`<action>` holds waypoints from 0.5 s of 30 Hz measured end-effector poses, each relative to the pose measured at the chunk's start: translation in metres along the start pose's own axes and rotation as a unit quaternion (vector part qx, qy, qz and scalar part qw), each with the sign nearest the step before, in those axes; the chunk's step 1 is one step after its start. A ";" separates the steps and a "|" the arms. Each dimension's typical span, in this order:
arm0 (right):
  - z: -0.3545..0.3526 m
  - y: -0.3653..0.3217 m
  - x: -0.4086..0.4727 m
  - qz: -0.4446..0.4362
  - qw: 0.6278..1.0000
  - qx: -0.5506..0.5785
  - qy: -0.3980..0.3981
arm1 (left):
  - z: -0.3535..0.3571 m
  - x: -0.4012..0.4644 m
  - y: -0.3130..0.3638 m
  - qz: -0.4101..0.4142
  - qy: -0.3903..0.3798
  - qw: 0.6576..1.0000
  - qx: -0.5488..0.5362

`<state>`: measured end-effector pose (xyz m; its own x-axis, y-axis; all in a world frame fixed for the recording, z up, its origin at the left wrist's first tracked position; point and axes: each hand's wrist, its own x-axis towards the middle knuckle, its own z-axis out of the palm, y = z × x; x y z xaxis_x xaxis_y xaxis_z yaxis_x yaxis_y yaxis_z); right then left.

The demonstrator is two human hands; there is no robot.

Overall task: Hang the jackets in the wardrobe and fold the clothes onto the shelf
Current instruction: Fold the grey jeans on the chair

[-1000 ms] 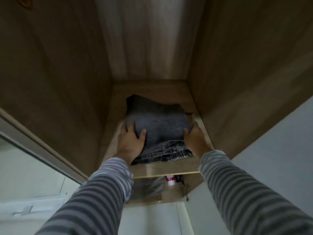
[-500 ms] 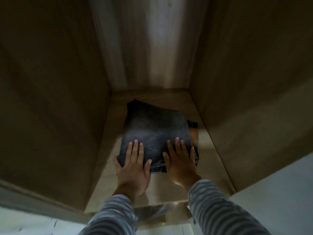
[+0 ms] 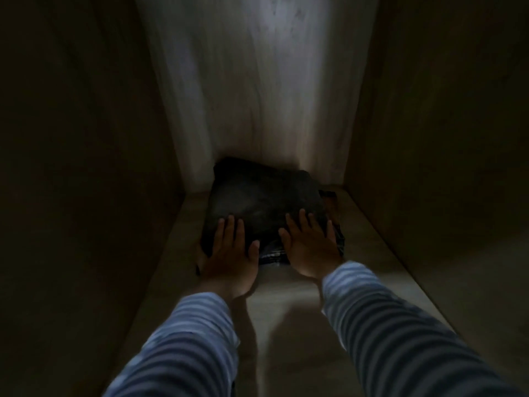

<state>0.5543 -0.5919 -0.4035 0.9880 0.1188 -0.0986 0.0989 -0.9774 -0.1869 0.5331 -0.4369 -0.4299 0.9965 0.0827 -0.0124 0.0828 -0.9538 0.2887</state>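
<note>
The folded clothes (image 3: 266, 202) already sit at the back edge of the shelf (image 3: 372, 253), left hand (image 3: 229, 253) and right hand (image 3: 310, 247) pressing flat-fingered on top; jackets unseen.

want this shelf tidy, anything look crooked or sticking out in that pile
Slightly. The dark folded garment on top sits turned at an angle to the shelf, and the layer beneath pokes out at the front and right. Both hands lie flat on it.
</note>
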 end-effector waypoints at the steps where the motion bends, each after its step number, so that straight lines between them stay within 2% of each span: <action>1: -0.001 0.000 0.008 0.003 1.000 0.001 -0.004 | -0.001 0.007 0.000 0.001 0.001 1.000 -0.001; 5: 0.001 -0.003 0.021 0.011 1.000 -0.003 0.000 | 0.001 0.024 -0.004 0.007 0.005 1.000 -0.001; 10: 0.000 -0.001 -0.003 0.006 1.000 -0.013 -0.021 | -0.003 -0.006 -0.003 0.007 -0.020 1.000 0.004; 15: -0.029 -0.001 -0.053 0.006 0.995 -0.053 -0.089 | -0.037 -0.055 0.003 -0.021 -0.161 0.987 -0.013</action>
<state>0.5050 -0.6021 -0.3693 0.9532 0.1276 -0.2740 0.1092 -0.9907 -0.0817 0.4781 -0.4333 -0.3925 0.9446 0.0227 -0.3273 0.1288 -0.9432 0.3063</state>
